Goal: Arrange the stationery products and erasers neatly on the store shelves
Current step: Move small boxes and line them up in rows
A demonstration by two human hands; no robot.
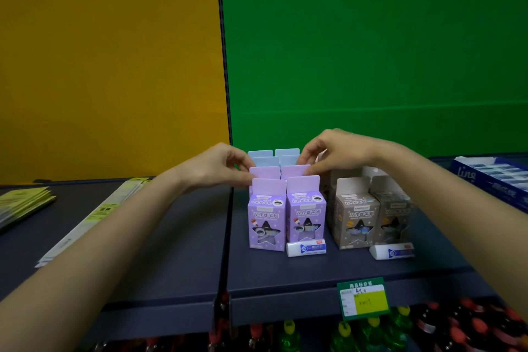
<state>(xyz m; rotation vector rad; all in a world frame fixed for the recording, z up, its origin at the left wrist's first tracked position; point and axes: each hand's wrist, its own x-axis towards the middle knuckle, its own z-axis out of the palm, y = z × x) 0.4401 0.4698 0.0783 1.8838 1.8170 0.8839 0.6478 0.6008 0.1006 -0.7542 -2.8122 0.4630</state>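
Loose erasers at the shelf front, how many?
2. Left eraser before the right purple box; right eraser before the grey boxes. The blue carton may hold more.

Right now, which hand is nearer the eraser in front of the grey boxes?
The right hand: it pinches a purple box behind and left of that eraser. The left hand is further left.

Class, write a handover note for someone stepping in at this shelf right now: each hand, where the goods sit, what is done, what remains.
Left hand pinches the left tab of the second-row purple boxes; right hand pinches the right tab.
Front purple boxes and blue boxes behind stand in pairs; grey boxes beside them.
Done: boxes lined up.
Left: square this row; two loose erasers lie in front, probably for the eraser carton far right.
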